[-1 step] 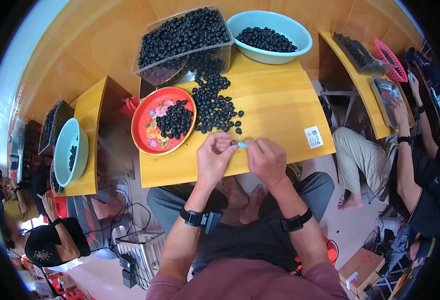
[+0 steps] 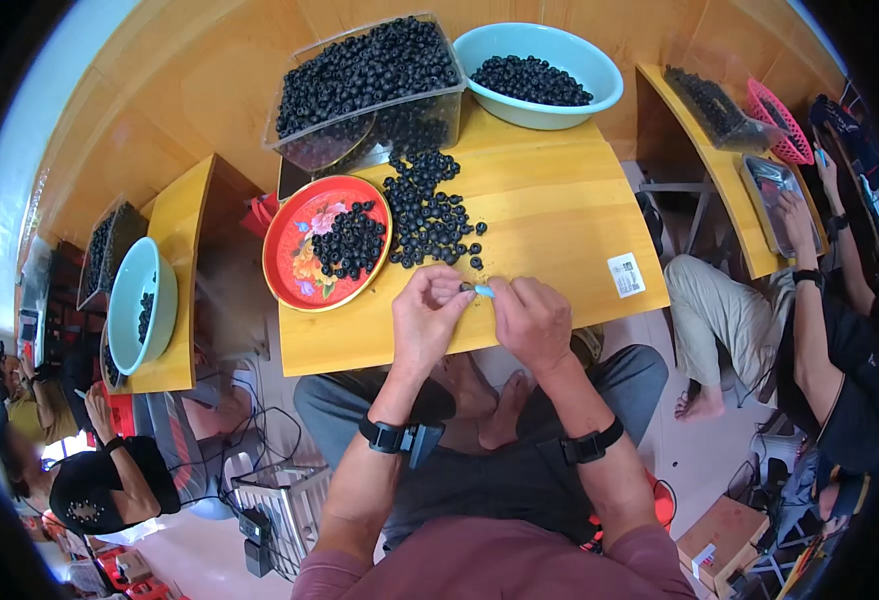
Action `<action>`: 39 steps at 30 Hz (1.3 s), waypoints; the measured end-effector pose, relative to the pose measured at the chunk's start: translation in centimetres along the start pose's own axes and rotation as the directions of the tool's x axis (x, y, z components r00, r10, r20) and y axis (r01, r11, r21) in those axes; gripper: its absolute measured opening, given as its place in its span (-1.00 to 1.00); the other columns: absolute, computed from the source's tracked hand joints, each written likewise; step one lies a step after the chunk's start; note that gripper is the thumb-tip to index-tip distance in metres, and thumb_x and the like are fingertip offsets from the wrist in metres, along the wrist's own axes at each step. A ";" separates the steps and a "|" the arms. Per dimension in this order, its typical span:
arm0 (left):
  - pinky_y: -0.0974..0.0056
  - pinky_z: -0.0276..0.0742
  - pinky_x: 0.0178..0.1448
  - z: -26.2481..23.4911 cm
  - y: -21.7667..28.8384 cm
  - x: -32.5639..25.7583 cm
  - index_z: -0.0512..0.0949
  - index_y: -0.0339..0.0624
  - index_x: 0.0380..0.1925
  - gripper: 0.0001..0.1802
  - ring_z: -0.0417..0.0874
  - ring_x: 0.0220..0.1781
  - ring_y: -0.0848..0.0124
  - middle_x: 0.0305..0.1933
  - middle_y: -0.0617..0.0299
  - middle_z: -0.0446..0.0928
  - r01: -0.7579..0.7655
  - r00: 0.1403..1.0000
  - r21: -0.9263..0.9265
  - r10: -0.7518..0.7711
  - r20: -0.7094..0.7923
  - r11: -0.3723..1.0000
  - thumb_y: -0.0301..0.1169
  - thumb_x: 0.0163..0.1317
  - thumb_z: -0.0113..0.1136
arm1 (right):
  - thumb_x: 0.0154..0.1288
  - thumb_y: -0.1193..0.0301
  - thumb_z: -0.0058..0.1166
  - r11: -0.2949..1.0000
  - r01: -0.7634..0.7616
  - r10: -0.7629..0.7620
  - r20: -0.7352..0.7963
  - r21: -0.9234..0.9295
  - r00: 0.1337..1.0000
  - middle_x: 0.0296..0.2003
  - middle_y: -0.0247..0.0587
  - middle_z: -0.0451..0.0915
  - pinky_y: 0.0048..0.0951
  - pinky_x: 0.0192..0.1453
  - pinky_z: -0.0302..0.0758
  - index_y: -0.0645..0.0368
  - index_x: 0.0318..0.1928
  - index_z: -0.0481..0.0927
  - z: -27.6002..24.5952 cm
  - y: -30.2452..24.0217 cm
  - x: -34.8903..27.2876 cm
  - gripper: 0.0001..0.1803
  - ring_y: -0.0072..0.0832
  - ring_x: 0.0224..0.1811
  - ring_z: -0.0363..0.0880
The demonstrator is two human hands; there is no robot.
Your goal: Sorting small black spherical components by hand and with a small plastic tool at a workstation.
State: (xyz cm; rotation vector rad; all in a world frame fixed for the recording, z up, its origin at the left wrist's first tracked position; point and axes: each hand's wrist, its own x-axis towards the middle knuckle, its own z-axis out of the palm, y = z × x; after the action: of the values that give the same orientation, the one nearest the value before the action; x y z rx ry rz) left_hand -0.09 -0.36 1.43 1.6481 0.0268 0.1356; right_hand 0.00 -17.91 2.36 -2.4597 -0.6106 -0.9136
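Observation:
Over the near edge of the yellow wooden table (image 2: 560, 230), my left hand (image 2: 424, 318) pinches a small black bead (image 2: 468, 287) between thumb and fingers. My right hand (image 2: 538, 322) closes around a small tool with a light blue end (image 2: 484, 291), which meets the bead; its working tip is too small to make out. Just beyond my hands lies a loose pile of black beads (image 2: 430, 215), several of them showing a hole. To its left, a red round flowered tray (image 2: 278, 255) carries another heap of the beads.
At the table's back stand a clear plastic bin (image 2: 310, 150) full of beads and a light blue basin (image 2: 550, 112) partly filled. A white label (image 2: 626, 274) sticks to the right side. Co-workers sit at side tables, with another blue basin (image 2: 165, 300) left and a pink basket (image 2: 792, 150) right.

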 end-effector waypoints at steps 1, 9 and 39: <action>0.46 0.62 -0.01 0.0 -0.1 0.1 0.59 -0.30 0.02 -0.61 0.64 -0.19 0.62 -0.15 0.31 0.65 0.003 1.000 -0.059 -0.004 -0.004 0.998 -0.69 0.22 0.48 | 0.23 0.47 0.23 1.000 0.001 -0.001 -0.004 -0.002 1.000 -0.51 -0.27 0.44 -0.24 -0.40 0.52 0.11 -0.20 0.69 0.1 0.1 0.1 -0.88 -0.31 -0.46 0.59; 0.42 0.64 0.03 -0.5 0.0 0.0 0.72 -0.33 0.02 -0.71 0.68 -0.11 0.53 -0.06 0.22 0.60 -0.066 0.998 -0.042 0.066 -0.019 0.997 -0.65 0.29 0.43 | 0.24 0.48 0.17 0.994 -0.095 0.096 0.022 -0.046 0.995 -0.51 -0.24 0.47 -0.21 -0.39 0.56 0.13 -0.24 0.66 -0.3 -0.2 0.1 -0.92 -0.26 -0.45 0.61; 0.44 0.58 -0.07 -1.0 -1.1 0.4 0.73 -0.38 -0.12 -0.84 0.63 -0.22 0.55 -0.15 0.24 0.60 -0.159 0.981 0.021 0.160 -0.112 0.987 -0.61 0.30 0.38 | 0.31 0.38 0.18 0.984 -0.159 0.158 -0.027 -0.083 0.987 -0.45 -0.21 0.54 -0.13 -0.30 0.62 0.04 -0.24 0.65 1.4 -0.9 -0.8 -0.94 -0.20 -0.39 0.66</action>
State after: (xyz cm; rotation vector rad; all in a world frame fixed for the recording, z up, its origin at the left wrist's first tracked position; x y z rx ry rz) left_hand 0.29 0.80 0.40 1.6522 -0.0182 0.3528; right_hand -0.29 -16.60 1.07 -2.5284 -0.3692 -0.9167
